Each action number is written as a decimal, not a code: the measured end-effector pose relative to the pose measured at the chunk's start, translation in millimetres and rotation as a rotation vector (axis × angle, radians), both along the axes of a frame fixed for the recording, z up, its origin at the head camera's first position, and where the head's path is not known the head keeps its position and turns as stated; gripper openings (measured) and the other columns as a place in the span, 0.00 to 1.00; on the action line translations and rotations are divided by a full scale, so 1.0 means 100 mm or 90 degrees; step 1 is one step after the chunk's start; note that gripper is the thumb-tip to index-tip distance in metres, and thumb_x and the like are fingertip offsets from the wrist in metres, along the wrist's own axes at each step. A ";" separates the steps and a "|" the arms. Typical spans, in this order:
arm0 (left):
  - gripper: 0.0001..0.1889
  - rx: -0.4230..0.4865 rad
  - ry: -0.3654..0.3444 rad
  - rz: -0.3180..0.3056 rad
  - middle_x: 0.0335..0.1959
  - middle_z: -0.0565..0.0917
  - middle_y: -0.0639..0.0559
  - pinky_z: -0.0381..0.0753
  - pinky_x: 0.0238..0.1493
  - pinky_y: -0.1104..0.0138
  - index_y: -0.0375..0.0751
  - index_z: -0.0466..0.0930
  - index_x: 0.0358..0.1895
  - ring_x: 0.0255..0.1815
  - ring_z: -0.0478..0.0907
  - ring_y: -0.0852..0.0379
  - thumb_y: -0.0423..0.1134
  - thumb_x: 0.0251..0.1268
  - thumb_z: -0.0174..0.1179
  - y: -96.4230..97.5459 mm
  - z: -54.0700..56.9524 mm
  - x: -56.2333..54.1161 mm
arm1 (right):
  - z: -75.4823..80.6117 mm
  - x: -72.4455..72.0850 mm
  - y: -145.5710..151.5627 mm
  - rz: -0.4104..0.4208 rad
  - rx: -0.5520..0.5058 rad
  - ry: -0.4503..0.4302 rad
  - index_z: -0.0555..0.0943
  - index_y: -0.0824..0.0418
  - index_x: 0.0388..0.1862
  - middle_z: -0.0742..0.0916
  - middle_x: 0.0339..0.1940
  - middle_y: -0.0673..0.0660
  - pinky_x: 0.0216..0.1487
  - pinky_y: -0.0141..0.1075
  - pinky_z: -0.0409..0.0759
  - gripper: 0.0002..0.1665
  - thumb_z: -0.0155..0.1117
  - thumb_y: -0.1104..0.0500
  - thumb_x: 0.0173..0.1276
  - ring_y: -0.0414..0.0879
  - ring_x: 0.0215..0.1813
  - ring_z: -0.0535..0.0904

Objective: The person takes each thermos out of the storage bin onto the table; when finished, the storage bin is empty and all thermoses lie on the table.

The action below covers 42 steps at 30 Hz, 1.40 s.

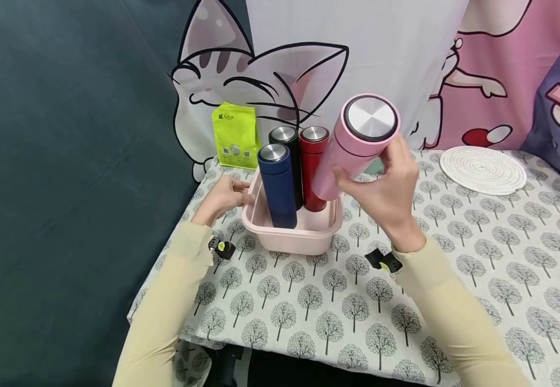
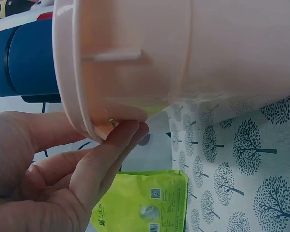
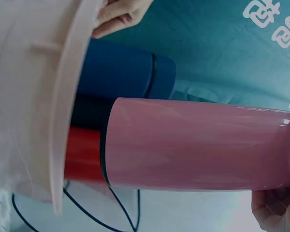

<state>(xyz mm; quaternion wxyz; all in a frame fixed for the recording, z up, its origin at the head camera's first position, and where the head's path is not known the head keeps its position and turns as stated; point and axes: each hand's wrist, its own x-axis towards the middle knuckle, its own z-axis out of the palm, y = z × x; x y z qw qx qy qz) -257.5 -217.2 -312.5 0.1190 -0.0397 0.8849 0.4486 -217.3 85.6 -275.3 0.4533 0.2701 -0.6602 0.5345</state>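
Note:
A pink thermos (image 1: 340, 156) with a steel-topped lid is held in my right hand (image 1: 387, 188), tilted above the right side of a pale pink plastic tub (image 1: 292, 243). In the right wrist view, its dark-rimmed base (image 3: 104, 150) shows level with the tub's rim, overlapping the bottles behind. My left hand (image 1: 227, 197) grips the tub's left rim, thumb and fingers pinching the edge in the left wrist view. Inside the tub stand a blue thermos (image 1: 279, 188), a black thermos (image 1: 295, 166) and a red thermos (image 1: 313, 166), all upright with steel-topped lids.
A bright green pouch (image 1: 235, 134) stands behind the tub at the left. A round white woven mat (image 1: 483, 169) lies at the back right. Tree-patterned cloth (image 1: 328, 301) covers the table, with a dark curtain (image 1: 67, 161) to the left and cartoon-printed cloth behind.

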 end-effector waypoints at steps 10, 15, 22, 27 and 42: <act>0.25 -0.009 -0.001 0.003 0.54 0.83 0.36 0.78 0.62 0.55 0.32 0.73 0.64 0.55 0.81 0.44 0.33 0.63 0.63 -0.02 -0.03 0.00 | -0.03 0.02 0.21 -0.078 0.010 -0.012 0.79 0.76 0.49 0.84 0.45 0.67 0.54 0.31 0.80 0.38 0.73 0.52 0.43 0.47 0.51 0.79; 0.25 -0.011 -0.001 0.003 0.53 0.84 0.37 0.76 0.63 0.54 0.33 0.75 0.63 0.56 0.80 0.44 0.33 0.62 0.64 -0.02 -0.04 -0.02 | -0.13 -0.01 0.36 -0.104 0.008 -0.044 0.79 0.74 0.51 0.83 0.47 0.55 0.55 0.31 0.80 0.36 0.75 0.58 0.42 0.42 0.51 0.78; 0.24 -0.002 0.001 0.001 0.53 0.83 0.36 0.78 0.61 0.56 0.32 0.75 0.63 0.56 0.80 0.44 0.32 0.63 0.63 -0.01 -0.03 -0.02 | -0.24 -0.11 0.49 -0.157 0.047 -0.094 0.78 0.72 0.53 0.83 0.48 0.56 0.54 0.28 0.79 0.34 0.77 0.65 0.44 0.39 0.50 0.77; 0.25 -0.001 -0.003 0.004 0.52 0.83 0.37 0.78 0.62 0.56 0.33 0.74 0.64 0.56 0.80 0.44 0.32 0.63 0.63 -0.02 -0.02 -0.02 | -0.34 -0.24 0.53 -0.175 0.058 -0.142 0.79 0.68 0.54 0.82 0.46 0.58 0.52 0.24 0.77 0.34 0.78 0.65 0.44 0.40 0.48 0.76; 0.26 0.016 0.002 0.000 0.53 0.83 0.36 0.82 0.57 0.59 0.30 0.72 0.65 0.53 0.82 0.45 0.31 0.64 0.62 -0.02 -0.02 0.00 | -0.69 -0.53 0.65 -0.199 0.095 -0.256 0.76 0.66 0.59 0.81 0.48 0.65 0.48 0.31 0.76 0.36 0.78 0.63 0.49 0.44 0.45 0.76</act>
